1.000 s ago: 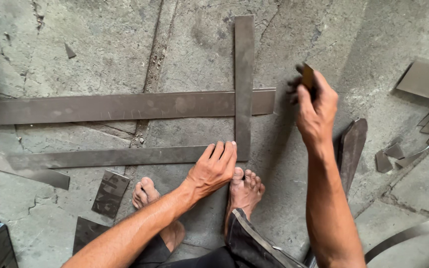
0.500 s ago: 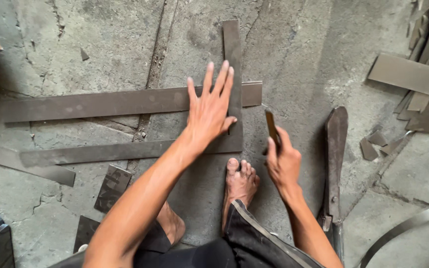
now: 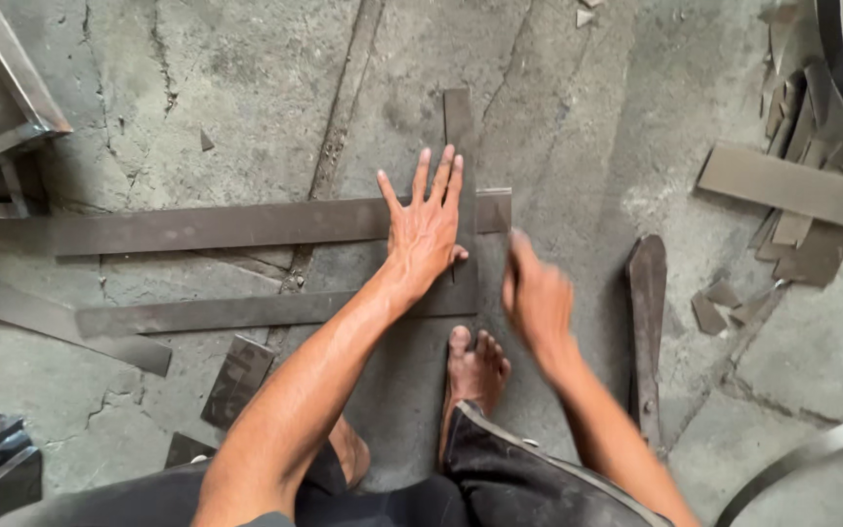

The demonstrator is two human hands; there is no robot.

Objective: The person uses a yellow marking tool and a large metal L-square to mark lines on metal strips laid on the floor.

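L fingers: left hand (image 3: 428,232) spread flat, open, pressing where the upright metal strip (image 3: 461,127) crosses the upper horizontal strip (image 3: 217,225); palm on metal, nothing gripped.
R fingers: right hand (image 3: 537,298) motion-blurred; cannot tell if closed or holding anything.
Strip pos: upright strip runs far-to-near at centre, lying across upper horiz. strip and lower horizontal strip (image 3: 246,313); near end close to bare foot (image 3: 475,366).
Change vs 0.5 s ago: L hand same spot on crossing; R hand up from beside foot to just right of upright strip, w/ blur = fast movement. The dark tool it held then can't be made out now.
Meaning: judged, strips pinned for work at the crossing.
Surroundings: dark flat blade-like tool (image 3: 647,312) on concrete floor (image 3: 246,88) at right; offcut pile (image 3: 792,215) far right.
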